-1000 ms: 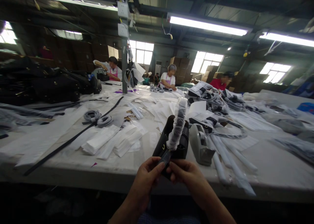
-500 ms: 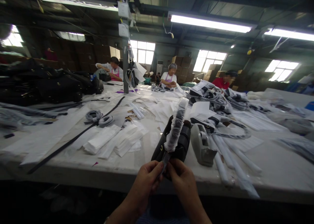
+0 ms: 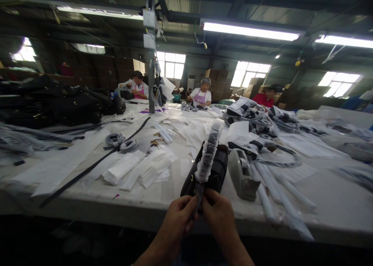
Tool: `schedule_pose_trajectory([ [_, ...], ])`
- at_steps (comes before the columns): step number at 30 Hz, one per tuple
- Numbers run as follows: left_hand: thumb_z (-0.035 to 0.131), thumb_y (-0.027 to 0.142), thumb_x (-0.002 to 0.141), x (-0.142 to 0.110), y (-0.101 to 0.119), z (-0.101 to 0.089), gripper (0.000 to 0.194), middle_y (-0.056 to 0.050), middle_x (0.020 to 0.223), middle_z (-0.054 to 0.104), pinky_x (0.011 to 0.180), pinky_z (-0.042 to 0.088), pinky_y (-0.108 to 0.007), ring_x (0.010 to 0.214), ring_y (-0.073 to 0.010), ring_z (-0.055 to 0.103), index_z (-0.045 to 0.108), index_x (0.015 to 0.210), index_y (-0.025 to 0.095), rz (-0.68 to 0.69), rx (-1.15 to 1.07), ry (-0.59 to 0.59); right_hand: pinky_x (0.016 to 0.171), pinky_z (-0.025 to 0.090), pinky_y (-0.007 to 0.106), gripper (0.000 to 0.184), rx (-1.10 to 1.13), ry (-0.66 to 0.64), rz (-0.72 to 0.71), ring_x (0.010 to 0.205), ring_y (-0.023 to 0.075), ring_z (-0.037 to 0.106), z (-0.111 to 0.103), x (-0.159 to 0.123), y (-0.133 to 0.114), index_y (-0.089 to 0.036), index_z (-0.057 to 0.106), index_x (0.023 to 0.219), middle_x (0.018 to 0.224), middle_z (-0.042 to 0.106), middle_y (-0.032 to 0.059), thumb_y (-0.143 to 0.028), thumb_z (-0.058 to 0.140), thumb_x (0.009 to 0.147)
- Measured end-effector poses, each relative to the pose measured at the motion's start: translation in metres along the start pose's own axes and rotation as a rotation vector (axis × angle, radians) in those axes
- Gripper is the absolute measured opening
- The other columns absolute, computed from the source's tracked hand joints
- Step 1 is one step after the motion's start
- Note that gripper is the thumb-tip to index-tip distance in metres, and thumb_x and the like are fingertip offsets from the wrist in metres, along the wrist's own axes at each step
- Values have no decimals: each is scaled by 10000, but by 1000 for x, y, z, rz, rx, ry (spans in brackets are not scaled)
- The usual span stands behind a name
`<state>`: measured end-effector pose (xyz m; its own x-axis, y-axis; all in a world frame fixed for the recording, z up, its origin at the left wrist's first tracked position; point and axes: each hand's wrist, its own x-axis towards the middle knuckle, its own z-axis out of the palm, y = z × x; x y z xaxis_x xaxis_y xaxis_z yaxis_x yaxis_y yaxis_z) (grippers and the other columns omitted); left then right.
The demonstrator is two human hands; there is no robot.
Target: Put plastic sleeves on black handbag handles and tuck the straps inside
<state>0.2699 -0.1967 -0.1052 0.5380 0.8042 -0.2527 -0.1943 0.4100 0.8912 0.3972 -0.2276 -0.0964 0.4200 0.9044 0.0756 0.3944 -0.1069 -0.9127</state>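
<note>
My left hand [image 3: 179, 221] and my right hand [image 3: 217, 215] meet at the near table edge, both pinched on the lower end of a black bag handle [image 3: 209, 153]. The handle rises up and away from my hands and is wrapped in crinkled clear film. Behind it a black bag [image 3: 218, 172] lies on the white table [image 3: 320, 204], just past my fingers.
A grey tape dispenser [image 3: 241, 174] stands right of the bag, with white paper rolls [image 3: 274, 188] beyond it. Folded white paper stacks [image 3: 136, 167], a long black strap [image 3: 96, 163] and coiled grey cord [image 3: 119, 141] lie left. Black bags [image 3: 64, 103] pile far left. Three people work across the table.
The view has shifted slightly and my hands have closed in together on the handle's lower end. The wrapped handle stays upright.
</note>
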Motion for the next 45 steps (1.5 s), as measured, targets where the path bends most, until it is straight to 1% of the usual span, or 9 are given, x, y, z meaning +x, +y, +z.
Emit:
schedule_pose_trajectory([
  [8, 638, 572, 821, -1, -9, -3, 439, 63, 557, 448, 377, 124, -162, 393, -9, 228, 553, 746, 148, -40, -179, -84, 476, 330, 176, 560, 835, -444, 316, 445, 65, 381, -7, -12, -2, -161, 697, 1136, 558, 530, -34, -617, 642, 816],
  [16, 664, 563, 807, -5, 2, -4, 432, 69, 587, 444, 368, 134, -145, 396, 0, 203, 567, 770, 144, -68, -213, -103, 378, 218, 98, 526, 1095, -652, 492, 365, 19, 249, 1, 4, -9, -82, 689, 1172, 402, 305, -116, -464, 717, 813],
  [21, 572, 616, 842, 0, -2, -12, 474, 41, 588, 505, 372, 165, -158, 390, -20, 281, 599, 803, 145, 38, -74, -43, 394, 405, 176, 644, 620, -475, 301, 481, 115, 585, -15, -7, -2, -138, 682, 1143, 695, 668, 43, -657, 666, 763],
  [25, 588, 624, 822, 4, -14, -13, 482, 14, 634, 561, 409, 256, -170, 430, -45, 390, 605, 774, 144, 116, 107, 36, 480, 498, 264, 584, 83, 55, 45, 475, 155, 598, -55, -4, -5, -184, 710, 1047, 728, 720, 66, -684, 650, 752],
  [28, 586, 616, 825, 5, -19, -10, 466, 7, 648, 567, 466, 339, -183, 500, -82, 475, 606, 789, 152, 134, 186, 15, 818, 546, 340, 570, 154, 202, -137, 900, 249, 693, -76, 15, -31, -237, 651, 1204, 1100, 720, 90, -631, 653, 791],
  [31, 562, 558, 867, 6, -18, -8, 418, 0, 651, 580, 528, 389, -205, 564, -112, 534, 610, 766, 155, 205, 302, -21, 959, 494, 389, 519, 399, -43, -255, 1125, 274, 614, -80, 43, -73, -246, 620, 1252, 1242, 662, 79, -583, 614, 857],
  [35, 531, 459, 914, 6, -10, -10, 384, -14, 653, 623, 587, 404, -227, 640, -147, 585, 667, 728, 151, 325, 548, -56, 759, 570, 312, 361, 713, -235, -124, 813, 205, 675, -82, 76, -129, -187, 691, 940, 870, 718, 54, -535, 649, 852],
  [38, 514, 429, 926, 6, 4, -14, 368, -28, 696, 669, 624, 436, -242, 688, -171, 617, 716, 776, 161, 433, 653, -10, 518, 529, 204, 268, 807, -299, -2, 480, 84, 516, -89, 100, -163, -153, 651, 826, 597, 564, -34, -397, 757, 795],
  [45, 570, 383, 879, 27, 39, -43, 372, -95, 1260, 651, 930, 513, -393, 1132, -264, 615, 633, 1217, 239, 682, 678, 413, 310, 293, 127, 257, 742, -429, 13, 350, 28, 154, -125, 160, -214, -153, 564, 709, 438, 236, -132, -303, 759, 782],
])
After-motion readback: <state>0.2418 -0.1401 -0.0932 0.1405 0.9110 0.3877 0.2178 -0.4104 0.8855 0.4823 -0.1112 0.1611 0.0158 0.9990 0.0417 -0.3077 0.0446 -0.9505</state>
